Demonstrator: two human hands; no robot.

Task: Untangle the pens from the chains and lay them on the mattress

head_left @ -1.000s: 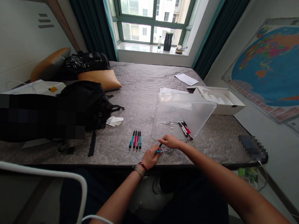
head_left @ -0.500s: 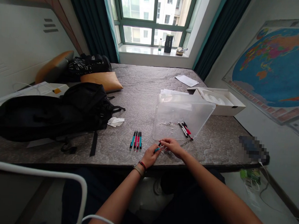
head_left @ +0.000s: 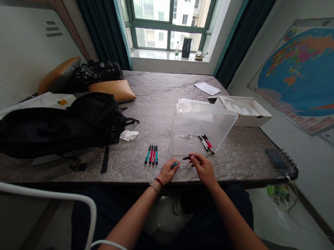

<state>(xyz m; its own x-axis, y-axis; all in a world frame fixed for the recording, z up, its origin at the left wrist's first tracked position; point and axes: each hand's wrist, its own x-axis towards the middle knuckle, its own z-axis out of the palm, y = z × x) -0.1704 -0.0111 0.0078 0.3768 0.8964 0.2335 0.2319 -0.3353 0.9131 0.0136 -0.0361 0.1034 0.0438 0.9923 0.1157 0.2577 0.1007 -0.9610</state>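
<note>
My left hand point(head_left: 168, 172) is closed around the teal barrel point(head_left: 175, 164) of a pen. To its right, my right hand point(head_left: 203, 168) pinches a dark pen part point(head_left: 187, 157) between thumb and fingers. A thin rod spans the gap between the barrel and the dark part. Left of my hands, several teal and red pens point(head_left: 151, 156) lie side by side. Beyond them a clear plastic box point(head_left: 181, 124) stands close to my fingers, with black, white and red pens point(head_left: 206, 142) and thin slender pieces point(head_left: 188, 136) seen in or through it.
A black backpack point(head_left: 57, 130) fills the left side, with a crumpled tissue point(head_left: 129, 135) beside it. An open white box point(head_left: 250, 113) stands behind the plastic box at right. A blurred phone-like object point(head_left: 281, 162) lies near the right edge. A white tube point(head_left: 40, 195) crosses the lower left.
My right hand has drawn away to the right from my left, and the dark part now shows apart from the teal barrel. The view has shifted slightly.
</note>
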